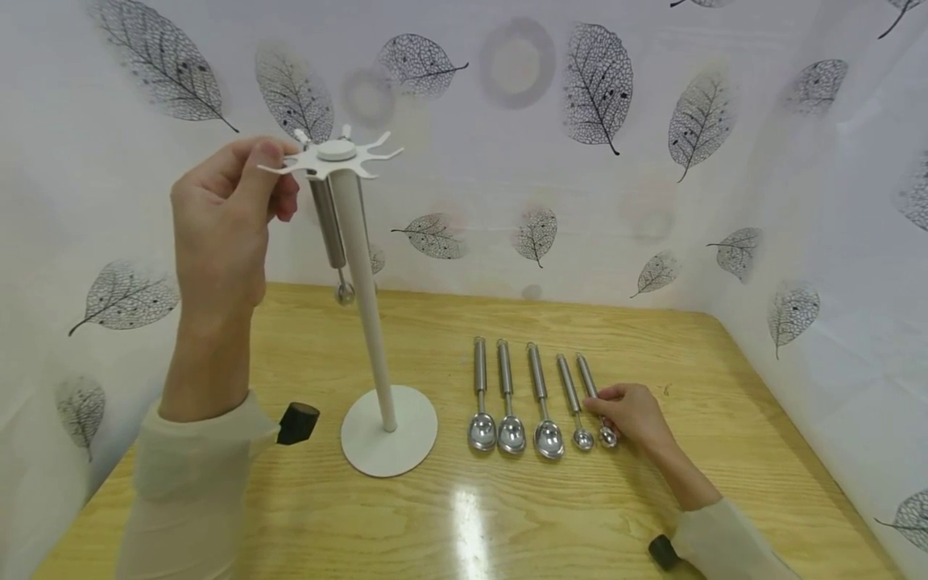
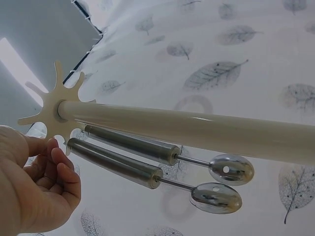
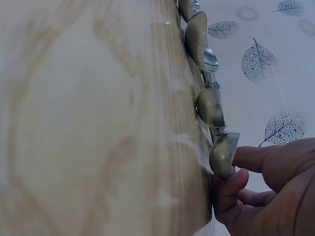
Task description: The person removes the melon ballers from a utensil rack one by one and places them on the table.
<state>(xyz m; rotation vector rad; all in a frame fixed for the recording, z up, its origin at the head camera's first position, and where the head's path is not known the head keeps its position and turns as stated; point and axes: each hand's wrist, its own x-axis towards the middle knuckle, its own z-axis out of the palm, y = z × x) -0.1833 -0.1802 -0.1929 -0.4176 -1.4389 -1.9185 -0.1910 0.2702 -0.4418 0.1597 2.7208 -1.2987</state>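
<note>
My left hand [image 1: 225, 193] is raised at the top of a white utensil stand [image 1: 370, 322], pinching one prong of its star-shaped hook ring between thumb and index finger. From that ring hang two steel melon ballers, one nearer [image 2: 115, 162] and one behind it [image 2: 133, 146], bowls downward. Low on the right, my right hand [image 1: 638, 415] pinches the rightmost melon baller [image 1: 589, 377] near its small bowl, its handle pointing away. In the right wrist view, thumb and index finger meet at that bowl [image 3: 224, 155], close to the tabletop.
Left of the pinched one lie another small melon baller [image 1: 569, 383] and three larger steel scoops [image 1: 536, 374] in a row. The stand's round base [image 1: 362, 451] sits on the wooden table [image 1: 551, 524]. A leaf-printed curtain [image 1: 464, 177] surrounds the back and sides.
</note>
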